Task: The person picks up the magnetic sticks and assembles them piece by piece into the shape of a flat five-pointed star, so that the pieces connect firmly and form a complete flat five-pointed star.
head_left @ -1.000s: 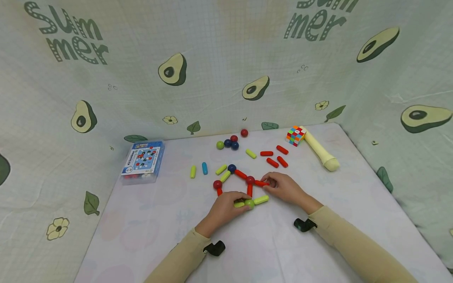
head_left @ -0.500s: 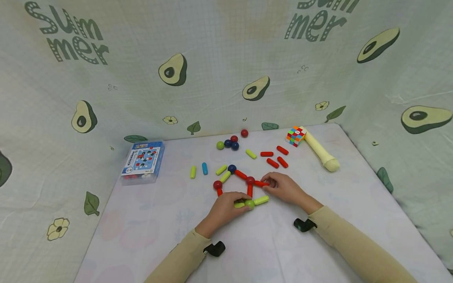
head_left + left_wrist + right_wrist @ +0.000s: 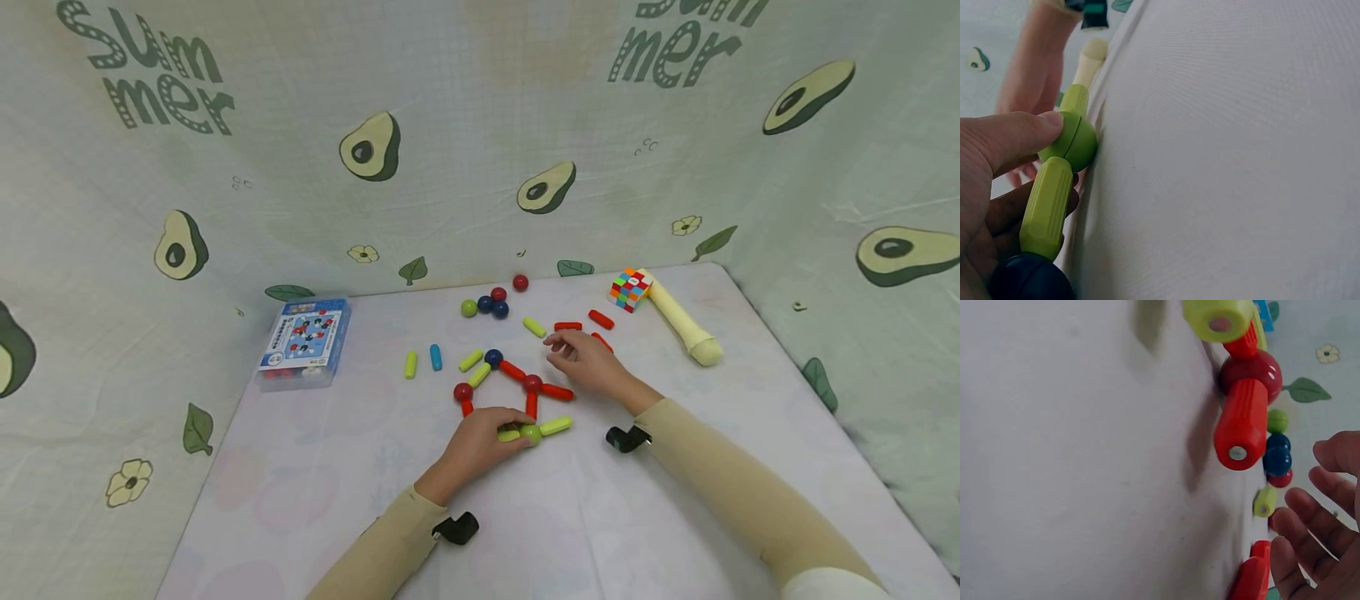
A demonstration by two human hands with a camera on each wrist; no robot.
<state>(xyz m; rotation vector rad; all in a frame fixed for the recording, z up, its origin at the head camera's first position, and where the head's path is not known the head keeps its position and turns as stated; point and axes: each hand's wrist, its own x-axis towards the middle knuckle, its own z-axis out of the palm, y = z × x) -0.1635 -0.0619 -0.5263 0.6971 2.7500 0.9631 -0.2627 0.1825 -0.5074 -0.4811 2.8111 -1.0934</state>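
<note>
While pinched, green ball [image 3: 531, 432] under left fingers [image 3: 510, 419]

Red, lime-green and navy toy pieces on white cloth
Lime-green plastic ball [image 3: 531, 432] under the left hand [image 3: 476, 444]; glossy red plastic rods [image 3: 567, 326] beside the right hand [image 3: 588, 362]; avocado-print backdrop [image 3: 450, 150] beyond.

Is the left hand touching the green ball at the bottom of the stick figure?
Touching. In the left wrist view the left hand presses its thumb against the green ball, with no gap; the head view agrees.
</note>
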